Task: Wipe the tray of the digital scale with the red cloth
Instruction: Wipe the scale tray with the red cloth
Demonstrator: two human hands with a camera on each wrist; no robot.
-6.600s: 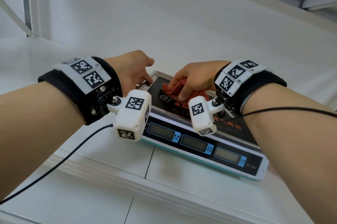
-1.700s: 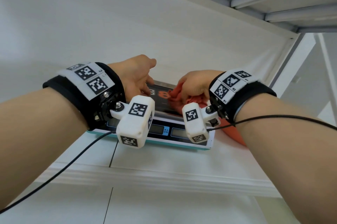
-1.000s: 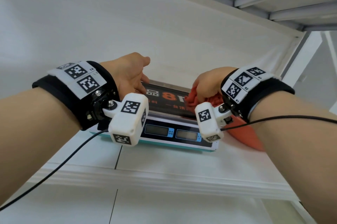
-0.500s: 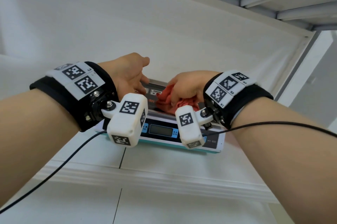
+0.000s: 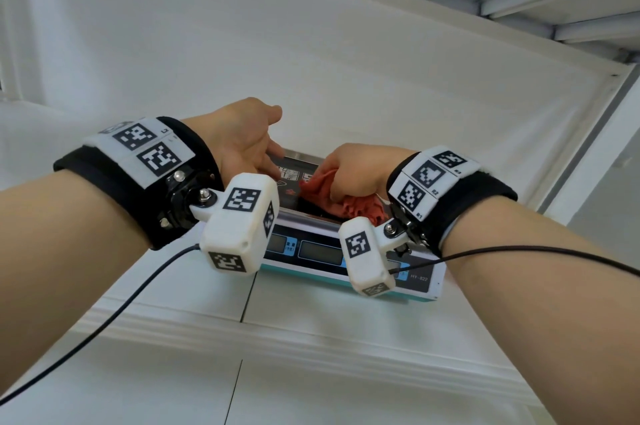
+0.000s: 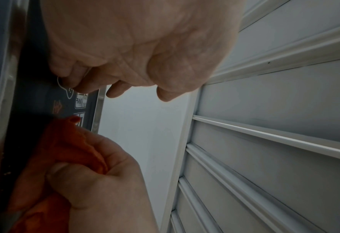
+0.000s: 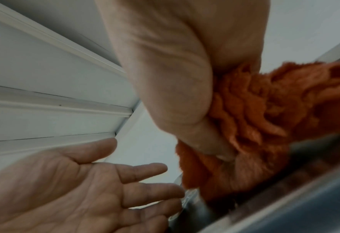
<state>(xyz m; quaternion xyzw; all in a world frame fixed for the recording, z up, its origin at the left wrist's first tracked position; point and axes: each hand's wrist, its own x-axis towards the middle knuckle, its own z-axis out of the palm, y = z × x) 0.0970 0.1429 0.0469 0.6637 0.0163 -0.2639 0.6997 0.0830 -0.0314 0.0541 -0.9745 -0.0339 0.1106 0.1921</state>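
Two hands are seen over a digital scale (image 5: pixel 349 253) that stands on a white bench (image 5: pixel 311 327), close to a white wall (image 5: pixel 311 61). White ribbed panels (image 6: pixel 274 141) are visible at the side in the left wrist view. The scale's front panel, with three display windows and blue labels, is turned toward the camera and is partly hidden by the wrist cameras. On top of the scale lies its tray (image 5: pixel 294 165), a dark printed surface bordered by a shiny metal rim.

The right hand (image 5: pixel 356 170) is placed on the right part of the tray, and the red cloth (image 5: pixel 341 199) is bunched beneath it and pressed against the tray surface. Its fingers (image 6: pixel 89 178) are curled round the cloth, with the thumb laid across the folds; loose cloth spills out toward the tray's near edge.

The left hand (image 5: pixel 242 140) is held at the tray's left end. Its fingers (image 7: pixel 143 170) are extended and loosely spread, gripping nothing; the fingertips are seen at the tray's rim, though actual contact cannot be told for certain.

Black cables are run from both wrist cameras.
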